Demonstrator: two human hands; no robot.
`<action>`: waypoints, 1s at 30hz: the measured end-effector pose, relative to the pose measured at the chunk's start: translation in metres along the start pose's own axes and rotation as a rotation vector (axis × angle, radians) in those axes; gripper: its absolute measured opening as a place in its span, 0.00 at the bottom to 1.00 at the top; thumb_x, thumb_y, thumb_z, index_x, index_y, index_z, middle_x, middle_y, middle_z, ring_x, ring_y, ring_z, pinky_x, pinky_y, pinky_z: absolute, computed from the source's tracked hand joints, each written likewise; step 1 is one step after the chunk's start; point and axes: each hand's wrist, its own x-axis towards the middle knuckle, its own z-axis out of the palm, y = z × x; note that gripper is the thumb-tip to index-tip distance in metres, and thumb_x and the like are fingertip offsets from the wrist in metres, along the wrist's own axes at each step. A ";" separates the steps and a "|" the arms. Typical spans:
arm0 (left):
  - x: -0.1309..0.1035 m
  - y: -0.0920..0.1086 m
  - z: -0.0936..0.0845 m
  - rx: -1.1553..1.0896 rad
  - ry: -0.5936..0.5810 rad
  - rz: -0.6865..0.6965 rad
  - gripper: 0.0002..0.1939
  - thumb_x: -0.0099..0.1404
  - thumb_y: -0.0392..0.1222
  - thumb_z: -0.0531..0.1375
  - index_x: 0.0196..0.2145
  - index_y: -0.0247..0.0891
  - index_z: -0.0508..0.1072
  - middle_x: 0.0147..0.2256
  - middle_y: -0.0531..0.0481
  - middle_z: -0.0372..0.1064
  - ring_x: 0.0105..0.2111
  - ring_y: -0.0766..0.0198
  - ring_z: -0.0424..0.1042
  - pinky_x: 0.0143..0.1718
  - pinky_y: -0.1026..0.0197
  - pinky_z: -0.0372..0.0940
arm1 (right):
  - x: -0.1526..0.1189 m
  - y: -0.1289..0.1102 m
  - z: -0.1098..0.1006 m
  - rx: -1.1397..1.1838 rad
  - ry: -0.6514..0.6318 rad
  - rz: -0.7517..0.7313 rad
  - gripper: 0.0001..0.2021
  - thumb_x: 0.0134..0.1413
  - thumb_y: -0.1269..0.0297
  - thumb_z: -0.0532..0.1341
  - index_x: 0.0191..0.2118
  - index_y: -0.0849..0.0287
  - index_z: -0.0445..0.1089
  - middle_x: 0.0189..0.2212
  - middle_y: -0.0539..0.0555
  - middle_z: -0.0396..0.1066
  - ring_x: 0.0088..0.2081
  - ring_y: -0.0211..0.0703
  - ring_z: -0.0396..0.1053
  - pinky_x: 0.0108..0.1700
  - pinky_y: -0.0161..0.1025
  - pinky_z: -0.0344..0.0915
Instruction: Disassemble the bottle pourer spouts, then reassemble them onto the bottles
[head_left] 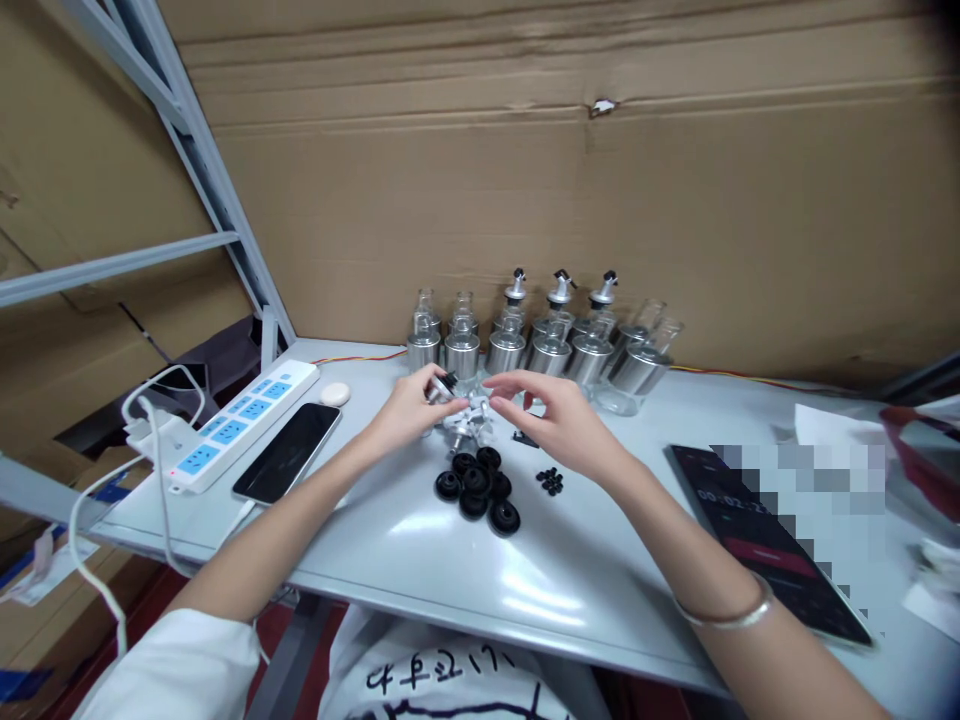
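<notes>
My left hand is closed on a silver pour spout with a black part at its top. My right hand reaches in from the other side, thumb and fingers apart, and I see nothing between them. Between and below the two hands lies a pile of silver spout pieces. Nearer to me sits a cluster of black round stoppers. Small black caps form a little heap to their right. Some black pieces lie partly hidden beside my right hand.
Behind the hands stand rows of glass bottles with metal sleeves; three carry spouts. At left are a power strip, a phone and a round white object. A tablet lies at right. Cardboard backs the table.
</notes>
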 end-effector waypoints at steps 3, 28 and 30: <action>-0.016 0.023 0.015 0.037 -0.024 0.097 0.11 0.57 0.43 0.61 0.36 0.39 0.65 0.24 0.56 0.64 0.23 0.67 0.63 0.25 0.66 0.56 | -0.016 -0.003 0.006 0.042 0.012 -0.051 0.14 0.54 0.58 0.59 0.45 0.56 0.70 0.35 0.53 0.74 0.36 0.41 0.70 0.31 0.35 0.63; -0.038 0.008 0.033 0.027 0.191 0.821 0.10 0.68 0.35 0.51 0.48 0.41 0.61 0.43 0.46 0.60 0.45 0.64 0.64 0.42 0.60 0.66 | -0.027 0.006 0.027 0.728 0.093 0.088 0.15 0.40 0.62 0.70 0.23 0.59 0.61 0.35 0.52 0.66 0.35 0.37 0.68 0.38 0.38 0.68; -0.040 0.013 0.031 0.053 0.140 0.833 0.12 0.69 0.33 0.47 0.49 0.39 0.61 0.44 0.44 0.60 0.48 0.63 0.64 0.47 0.57 0.65 | -0.027 0.008 0.027 0.599 0.090 0.025 0.16 0.40 0.61 0.69 0.23 0.58 0.60 0.33 0.51 0.66 0.37 0.39 0.68 0.41 0.40 0.67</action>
